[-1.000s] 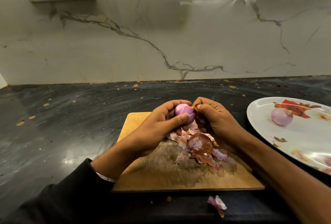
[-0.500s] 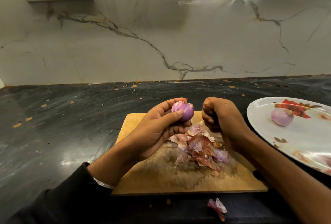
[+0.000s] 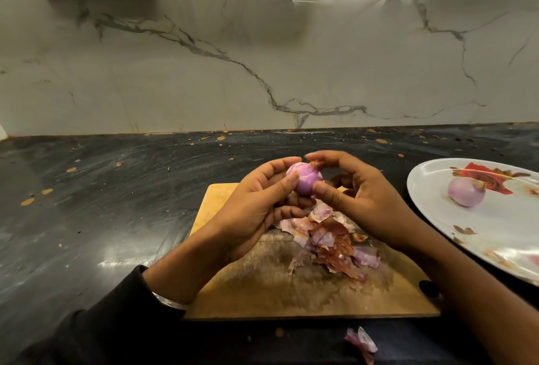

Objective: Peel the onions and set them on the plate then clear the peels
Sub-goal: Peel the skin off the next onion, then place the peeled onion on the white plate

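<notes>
Cupping the small round peeled purple onion (image 3: 304,179) above the wooden cutting board (image 3: 256,286) at frame centre, the left hand (image 3: 256,204) grips it while the right hand (image 3: 358,198) pinches it between thumb and forefinger, over the papery reddish peels (image 3: 326,239), left of the white floral plate (image 3: 501,227) bearing another peeled onion (image 3: 466,192).

Above the cutting board (image 3: 262,291), the left hand (image 3: 250,207) is gripping a peeled onion (image 3: 303,179) while the right hand (image 3: 361,198) is pinching it between thumb and forefinger. Peels (image 3: 329,242) are lying heaped on the board; right of it, a plate (image 3: 495,236) is carrying another onion (image 3: 466,191).
</notes>
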Demonstrator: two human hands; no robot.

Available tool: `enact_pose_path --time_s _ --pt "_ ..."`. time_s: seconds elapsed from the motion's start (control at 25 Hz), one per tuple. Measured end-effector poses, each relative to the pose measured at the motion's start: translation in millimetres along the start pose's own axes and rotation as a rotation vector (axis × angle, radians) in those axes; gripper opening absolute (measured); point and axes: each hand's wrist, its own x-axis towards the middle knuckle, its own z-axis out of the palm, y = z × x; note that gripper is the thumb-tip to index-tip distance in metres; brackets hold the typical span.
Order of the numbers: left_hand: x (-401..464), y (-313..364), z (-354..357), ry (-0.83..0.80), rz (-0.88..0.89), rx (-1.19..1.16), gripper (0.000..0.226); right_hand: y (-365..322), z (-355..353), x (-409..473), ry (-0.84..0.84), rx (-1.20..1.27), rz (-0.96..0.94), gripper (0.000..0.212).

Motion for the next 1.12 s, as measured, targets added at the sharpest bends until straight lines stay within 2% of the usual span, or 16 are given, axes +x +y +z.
enact_pose_path --time_s 0.16,0.28,0.56,0.84,1.12 --pt "-2 0 3 -0.002 -0.009 0.077 0.04 1 3 0 -0.002 0.073 -0.009 0.05" --pt "-3 1 5 0.022 0.036 0.257 0.04 -1 2 -1 0.016 0.07 -0.012 0.047" --pt "-4 7 25 0.031 0.118 0.487 0.035 -9 -15 -14 0.106 0.26 0.131 0.043" --pt "27 1 72 -0.034 0.043 0.649 0.036 -8 -58 -42 0.2 0.157 0.267 0.039" --pt "75 -23 137 -0.178 0.026 0.82 0.039 13 -126 -72 0.269 -0.013 0.408 0.038"
